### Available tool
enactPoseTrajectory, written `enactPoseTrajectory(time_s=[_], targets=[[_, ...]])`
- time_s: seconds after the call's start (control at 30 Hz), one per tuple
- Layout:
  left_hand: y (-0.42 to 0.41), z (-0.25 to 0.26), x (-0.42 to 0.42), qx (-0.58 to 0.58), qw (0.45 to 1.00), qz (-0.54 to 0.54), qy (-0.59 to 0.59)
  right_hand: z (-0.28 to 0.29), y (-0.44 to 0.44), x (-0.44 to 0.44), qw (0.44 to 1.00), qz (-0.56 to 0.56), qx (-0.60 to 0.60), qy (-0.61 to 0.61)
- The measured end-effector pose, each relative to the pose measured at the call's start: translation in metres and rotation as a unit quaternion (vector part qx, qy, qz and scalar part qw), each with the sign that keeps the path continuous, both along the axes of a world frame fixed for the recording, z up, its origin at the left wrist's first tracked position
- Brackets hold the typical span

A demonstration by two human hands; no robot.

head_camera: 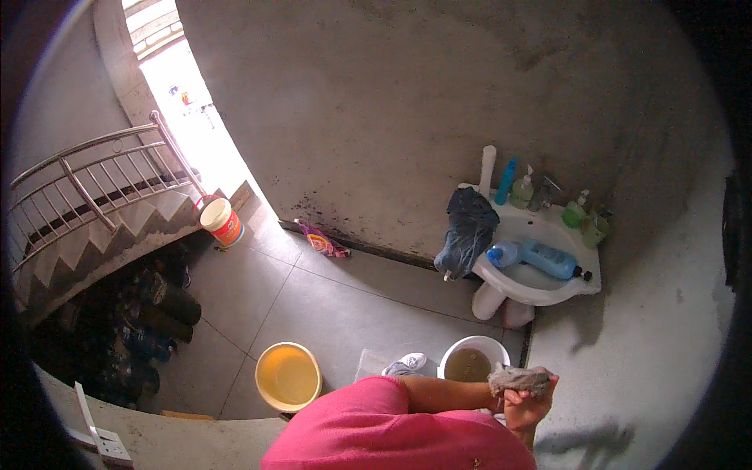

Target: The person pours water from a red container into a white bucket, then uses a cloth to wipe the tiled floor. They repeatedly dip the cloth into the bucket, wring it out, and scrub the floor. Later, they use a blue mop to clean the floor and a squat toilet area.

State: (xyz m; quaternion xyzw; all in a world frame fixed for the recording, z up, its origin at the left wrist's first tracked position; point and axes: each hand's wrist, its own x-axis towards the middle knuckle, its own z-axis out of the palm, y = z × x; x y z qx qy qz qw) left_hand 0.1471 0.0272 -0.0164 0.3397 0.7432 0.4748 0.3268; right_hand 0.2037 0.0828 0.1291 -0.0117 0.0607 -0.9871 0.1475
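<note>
A bunched grey wet-looking cloth (520, 380) is gripped between my two hands, beside the rim of a white bucket (504, 351) that holds murky brown water. My right hand (529, 408) is closed around the cloth's right part. My left hand (496, 395) is at the cloth's left end, mostly hidden under it, with the forearm coming across from the left. A yellow basin (288, 376) stands on the floor to the left.
Ahead right, a white washbasin (549, 294) holds blue plastic bottles (547, 259); dark cloth (468, 229) hangs over its left edge. Pump bottles stand behind. A paint bucket (223, 220) stands by the railed stairs (111, 226); a pink packet (322, 241) lies by the wall.
</note>
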Motion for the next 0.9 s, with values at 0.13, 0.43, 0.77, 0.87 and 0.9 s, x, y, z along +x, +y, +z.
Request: enactPoseTrajectory(time_s=[0.13, 0.43, 0.77, 0.87, 0.9], targets=[[-0.018, 0.002, -0.026, 0.101, 0.988, -0.015, 0.117, -0.008, 0.019, 0.011, 0.996, -0.026, 0.008, 0.087], [-0.026, 0.072, 0.005, 0.361, 0.910, -0.013, -0.205, -0.010, 0.017, 0.001, 0.991, -0.113, 0.077, 0.005], [-0.014, 0.036, 0.023, 0.300, 0.912, 0.048, 0.275, -0.073, 0.041, 0.037, 0.900, -0.141, 0.383, -0.151], [-0.021, 0.071, 0.022, -0.013, 0.554, 0.154, 0.818, -0.159, 0.132, 0.036, 0.966, -0.078, 0.247, -0.024], [-0.032, 0.054, 0.021, -0.207, 0.329, 0.141, 0.910, -0.154, 0.120, 0.034, 0.958, -0.097, 0.256, -0.082]])
